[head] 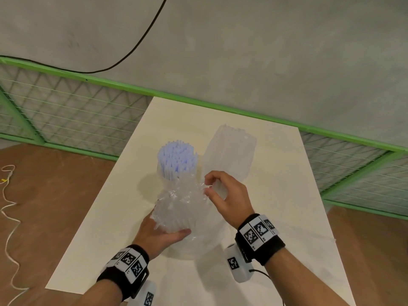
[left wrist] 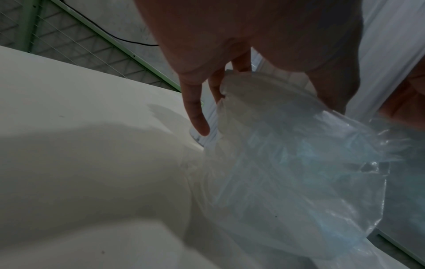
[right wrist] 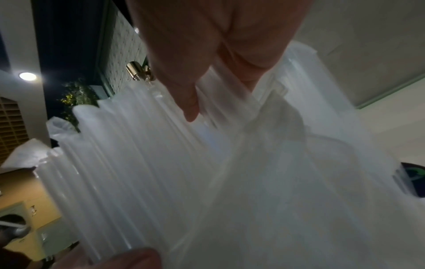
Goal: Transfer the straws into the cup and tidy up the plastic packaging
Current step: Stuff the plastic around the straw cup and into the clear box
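While the left hand (head: 159, 233) grips the bagged lower end of the straws (head: 176, 160) above the table (head: 287, 195), the right hand (head: 227, 195) pinches the bag (head: 183, 195), perhaps some straws too.

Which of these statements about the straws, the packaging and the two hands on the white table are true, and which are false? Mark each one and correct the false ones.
1. The straws stand upright, ends showing at the top. True.
2. The left hand grips the bundle near its base. True.
3. The right hand lies flat on the table. False: it is raised, fingers pinching the plastic packaging.
4. The packaging is off entirely. False: it is bunched around the bundle's lower part.
5. A black cable crosses the wall. True.
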A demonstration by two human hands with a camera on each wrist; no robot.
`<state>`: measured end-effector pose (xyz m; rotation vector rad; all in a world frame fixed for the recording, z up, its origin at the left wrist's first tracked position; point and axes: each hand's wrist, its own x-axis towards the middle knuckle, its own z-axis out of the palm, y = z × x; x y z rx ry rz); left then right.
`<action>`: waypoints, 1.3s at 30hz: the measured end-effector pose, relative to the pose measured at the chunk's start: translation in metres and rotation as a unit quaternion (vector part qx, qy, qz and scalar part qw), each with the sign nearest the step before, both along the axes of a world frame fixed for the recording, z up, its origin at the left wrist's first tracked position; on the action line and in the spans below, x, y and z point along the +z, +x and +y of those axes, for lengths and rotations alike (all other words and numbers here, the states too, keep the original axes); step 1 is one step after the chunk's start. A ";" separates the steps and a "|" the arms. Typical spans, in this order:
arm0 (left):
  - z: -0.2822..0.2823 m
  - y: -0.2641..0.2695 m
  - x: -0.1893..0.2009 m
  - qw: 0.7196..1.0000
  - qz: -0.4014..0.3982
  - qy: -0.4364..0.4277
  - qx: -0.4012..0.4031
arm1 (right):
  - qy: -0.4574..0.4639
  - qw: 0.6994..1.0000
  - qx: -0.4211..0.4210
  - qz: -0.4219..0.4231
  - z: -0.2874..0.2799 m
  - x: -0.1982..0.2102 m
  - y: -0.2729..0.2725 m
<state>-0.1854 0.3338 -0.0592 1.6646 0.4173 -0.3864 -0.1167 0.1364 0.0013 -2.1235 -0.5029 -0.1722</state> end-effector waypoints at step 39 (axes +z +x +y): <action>-0.003 -0.003 0.019 1.000 -0.005 0.007 0.016 | 0.142 0.988 -0.061 0.008 -0.008 0.045 0.006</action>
